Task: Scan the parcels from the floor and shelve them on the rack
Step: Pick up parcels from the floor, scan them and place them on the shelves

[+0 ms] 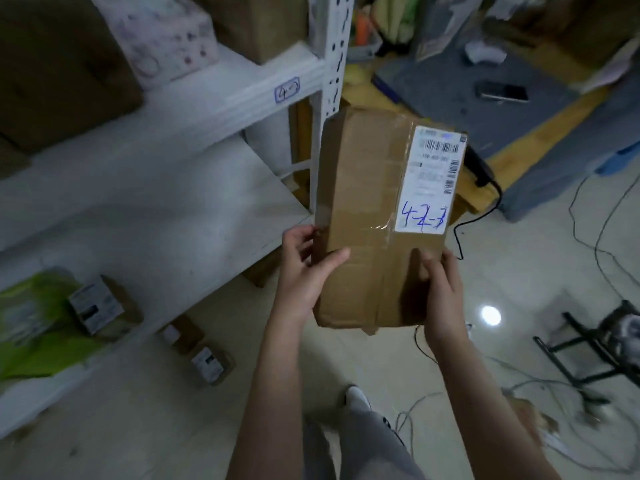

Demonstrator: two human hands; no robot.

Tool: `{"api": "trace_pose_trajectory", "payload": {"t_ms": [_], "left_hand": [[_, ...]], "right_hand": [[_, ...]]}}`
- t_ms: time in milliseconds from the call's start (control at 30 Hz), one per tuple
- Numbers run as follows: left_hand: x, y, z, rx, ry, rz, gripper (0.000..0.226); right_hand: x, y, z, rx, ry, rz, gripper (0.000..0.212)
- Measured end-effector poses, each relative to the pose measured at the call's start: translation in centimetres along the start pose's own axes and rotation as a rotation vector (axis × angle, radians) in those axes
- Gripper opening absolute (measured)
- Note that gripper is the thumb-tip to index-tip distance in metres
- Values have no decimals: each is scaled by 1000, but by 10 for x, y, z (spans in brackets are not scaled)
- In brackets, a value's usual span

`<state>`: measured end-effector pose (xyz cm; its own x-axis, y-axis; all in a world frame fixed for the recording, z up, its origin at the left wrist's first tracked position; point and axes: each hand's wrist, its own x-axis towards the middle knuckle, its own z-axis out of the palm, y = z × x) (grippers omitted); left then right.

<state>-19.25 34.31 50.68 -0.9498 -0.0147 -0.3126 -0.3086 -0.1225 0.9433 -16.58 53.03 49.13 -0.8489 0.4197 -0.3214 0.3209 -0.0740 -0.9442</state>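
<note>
Left hand and right hand each had a grip clamped on the parcel's near end. Its label faced up, beside the rack.

- The middle shelf board of the rack lay bare over a wide stretch, with open room to the left of the parcel.
- A white upright post stood at that shelf's right end, just beside the parcel's far left corner.
- The shelf above was crowded: a brown box and a patterned box sat close together.
- The bottom shelf carried a green bag and a small labelled box.
- Two small boxes sat on the floor at the rack's foot.
- Cables trailed over the floor on the right, with a black stand among them.
</note>
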Motion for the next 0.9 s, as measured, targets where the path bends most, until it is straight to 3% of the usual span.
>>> {"api": "trace_pose_trajectory", "payload": {"t_ms": [200,367,433,500,667,767,900], "left_hand": [[-39,54,-23,141,20,22,108],[-40,61,-9,126,76,47,68],[-33,66,3,101,100,50,62],[-20,72,21,106,112,39,68],[25,88,87,80,162,-16,113],[52,91,135,-16,241,-57,104],[80,76,179,-117,415,-134,115]], "right_hand": [[-26,-39,-8,-6,-103,-61,35],[-12,-66,-3,28,-161,-86,24],[1,-77,-8,28,-182,-100,24],[20,-86,-18,7,-204,-106,28],[94,-111,-53,-84,-303,-99,26],[152,-129,-77,-150,-369,-84,32],[222,-136,-104,-205,-446,-94,28]]}}
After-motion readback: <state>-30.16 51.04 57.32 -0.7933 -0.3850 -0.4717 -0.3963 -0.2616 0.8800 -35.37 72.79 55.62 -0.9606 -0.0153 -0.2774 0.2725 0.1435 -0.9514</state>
